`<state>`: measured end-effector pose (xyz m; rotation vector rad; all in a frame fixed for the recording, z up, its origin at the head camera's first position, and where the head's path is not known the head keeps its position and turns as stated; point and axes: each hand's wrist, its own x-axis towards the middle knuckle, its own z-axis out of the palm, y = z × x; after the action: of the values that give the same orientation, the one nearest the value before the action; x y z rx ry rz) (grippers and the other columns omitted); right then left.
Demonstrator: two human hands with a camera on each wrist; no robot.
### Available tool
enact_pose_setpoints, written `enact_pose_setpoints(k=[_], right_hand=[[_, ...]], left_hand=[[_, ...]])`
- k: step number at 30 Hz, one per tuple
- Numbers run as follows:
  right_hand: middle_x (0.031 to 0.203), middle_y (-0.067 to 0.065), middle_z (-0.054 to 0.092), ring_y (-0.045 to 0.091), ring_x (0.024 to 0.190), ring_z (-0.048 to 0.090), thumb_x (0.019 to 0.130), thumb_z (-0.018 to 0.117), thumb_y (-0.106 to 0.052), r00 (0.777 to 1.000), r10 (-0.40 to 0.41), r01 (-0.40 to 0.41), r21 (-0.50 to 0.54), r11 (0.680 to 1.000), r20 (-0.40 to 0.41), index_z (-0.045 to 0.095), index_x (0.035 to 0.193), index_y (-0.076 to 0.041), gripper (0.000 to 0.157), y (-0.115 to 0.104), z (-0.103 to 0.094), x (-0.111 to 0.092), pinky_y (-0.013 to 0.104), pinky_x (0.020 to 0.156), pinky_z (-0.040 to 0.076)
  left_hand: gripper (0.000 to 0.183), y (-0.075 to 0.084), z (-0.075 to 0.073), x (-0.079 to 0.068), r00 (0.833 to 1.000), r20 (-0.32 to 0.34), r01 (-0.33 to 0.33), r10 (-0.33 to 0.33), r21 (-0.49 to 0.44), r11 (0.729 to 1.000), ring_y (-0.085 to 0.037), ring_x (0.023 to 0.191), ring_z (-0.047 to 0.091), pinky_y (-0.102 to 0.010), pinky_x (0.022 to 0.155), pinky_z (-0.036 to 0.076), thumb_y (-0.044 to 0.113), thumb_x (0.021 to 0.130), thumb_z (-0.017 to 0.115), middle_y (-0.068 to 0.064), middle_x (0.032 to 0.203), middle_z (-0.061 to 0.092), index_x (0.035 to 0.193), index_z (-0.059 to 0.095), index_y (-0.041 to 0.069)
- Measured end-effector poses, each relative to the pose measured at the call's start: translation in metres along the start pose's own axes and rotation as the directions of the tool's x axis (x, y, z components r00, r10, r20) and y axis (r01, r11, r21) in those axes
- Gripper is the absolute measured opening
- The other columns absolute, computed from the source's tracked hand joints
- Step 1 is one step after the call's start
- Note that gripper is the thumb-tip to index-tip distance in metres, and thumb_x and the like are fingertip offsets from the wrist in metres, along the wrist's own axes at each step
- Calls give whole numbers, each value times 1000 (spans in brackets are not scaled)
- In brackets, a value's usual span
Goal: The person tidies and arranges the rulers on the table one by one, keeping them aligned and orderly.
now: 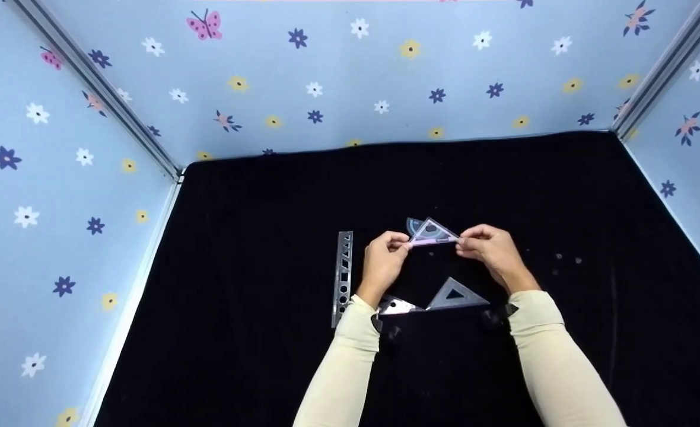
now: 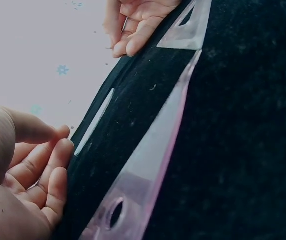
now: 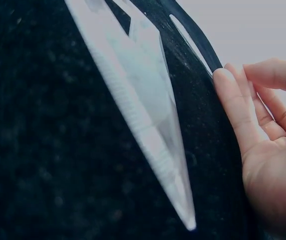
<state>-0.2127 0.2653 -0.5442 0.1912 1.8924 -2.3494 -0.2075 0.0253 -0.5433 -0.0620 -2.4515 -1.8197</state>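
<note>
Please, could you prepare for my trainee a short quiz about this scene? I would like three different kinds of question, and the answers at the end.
1. Multiple choice: in the head view, what do the left hand and the right hand hold between them?
A) a wooden pencil
B) a pink-edged triangle
C) a pair of scissors

2. True or false: the stencil ruler lies to the right of the right hand.

3. Short answer: what shape is the opening in the grey triangle on the cloth, near the right sleeve?

Key:
1. B.
2. False; it lies to the left of the left hand.
3. Triangular.
</note>
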Motion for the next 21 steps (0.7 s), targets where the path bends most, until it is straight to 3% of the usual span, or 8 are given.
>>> enact_pose_setpoints(k=[9, 21], right_hand=[[88, 14, 71, 20, 77, 72, 88, 65, 13, 1000, -7, 8, -32, 999, 31, 54, 120, 24, 36, 3, -1, 0, 37, 80, 58], [92, 16, 70, 21, 78, 72, 87, 68, 12, 999, -48, 49, -26, 998, 25, 61, 113, 23, 30, 3, 0, -5, 37, 80, 58]], left_hand=[[10, -2, -2, -4, 1000, 19, -7, 7, 3, 1000, -7, 76, 65, -23, 72, 52, 6, 86, 75, 1, 84, 73, 95, 76, 6], [9, 2, -1, -4, 1000, 17, -12, 12, 6, 1000, -5, 76, 65, -24, 73, 51, 8, 85, 77, 4, 82, 74, 94, 79, 9]])
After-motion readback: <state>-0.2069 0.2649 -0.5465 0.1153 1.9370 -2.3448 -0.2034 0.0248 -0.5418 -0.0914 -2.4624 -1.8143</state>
